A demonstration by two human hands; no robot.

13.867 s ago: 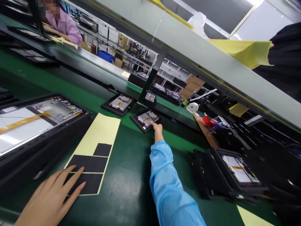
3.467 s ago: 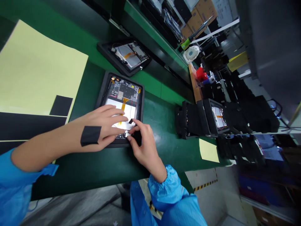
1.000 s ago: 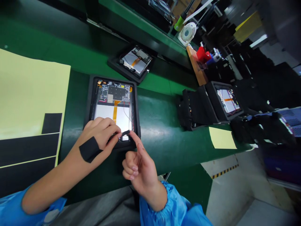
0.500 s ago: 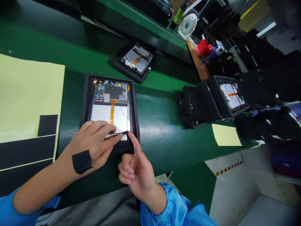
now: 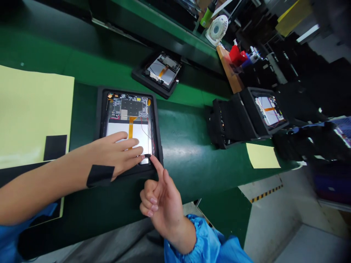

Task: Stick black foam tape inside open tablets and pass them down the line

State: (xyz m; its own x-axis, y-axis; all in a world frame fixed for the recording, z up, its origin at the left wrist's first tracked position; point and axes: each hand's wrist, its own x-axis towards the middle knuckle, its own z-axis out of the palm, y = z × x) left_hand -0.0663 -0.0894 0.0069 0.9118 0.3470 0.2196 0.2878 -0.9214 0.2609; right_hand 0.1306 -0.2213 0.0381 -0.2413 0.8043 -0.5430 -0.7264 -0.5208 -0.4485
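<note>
On green workbench (image 5: 186, 164), opened tablet (image 5: 120, 131), bare circuit board (image 5: 128, 107), left hand (image 5: 115, 157) flat, right hand (image 5: 161, 208) pointing

The left grip (image 5: 116, 155) has opened from the pinch of half a second earlier. Its fingers (image 5: 128, 146) now lie extended across the white panel (image 5: 117, 129) of the tablet (image 5: 127, 109), and the narrow black tape strip no longer shows between them. The right grip (image 5: 161, 210) has drawn back from the close work of the earlier frames: its index finger (image 5: 157, 168) stands straight, the tip at the lower edge of the black case (image 5: 157, 146), and the other fingers are curled below it, with nothing held.
</note>
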